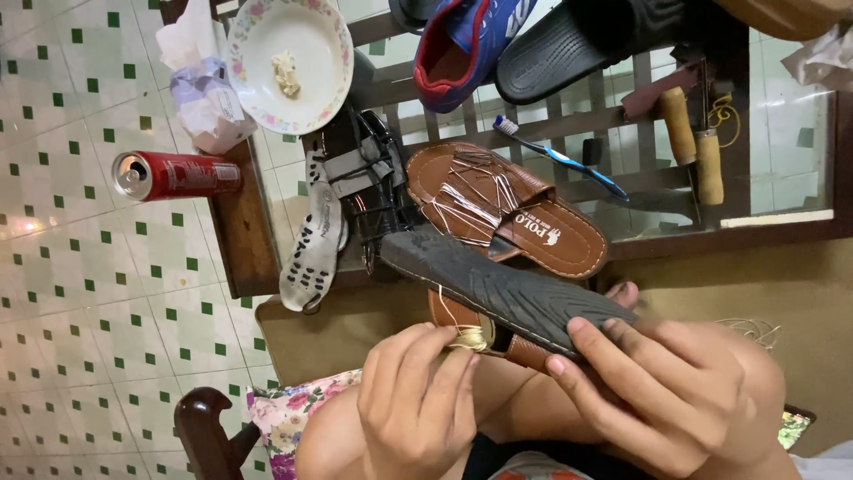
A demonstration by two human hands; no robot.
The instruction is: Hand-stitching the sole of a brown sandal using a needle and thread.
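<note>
A brown sandal [498, 289] with its dark ribbed sole turned up rests over my lap. My right hand [662, 396] grips it from the right, fingers laid across the sole's edge. My left hand [418, 400] pinches a pale thread [466, 338] where it leaves the sandal's brown side, fingers closed on it. A second matching brown sandal [533, 218] lies just beyond on the wooden slatted table [244, 240], with loose pale threads across its strap.
On the table are a blue toothbrush [560, 158], a grey insole [315, 240], black straps [373, 191], a red can [173, 174], a floral plate [289, 62], a blue-red sneaker [462, 44], a black slide [569, 44] and wooden-handled tools [693, 142]. Green-dotted floor tiles lie left.
</note>
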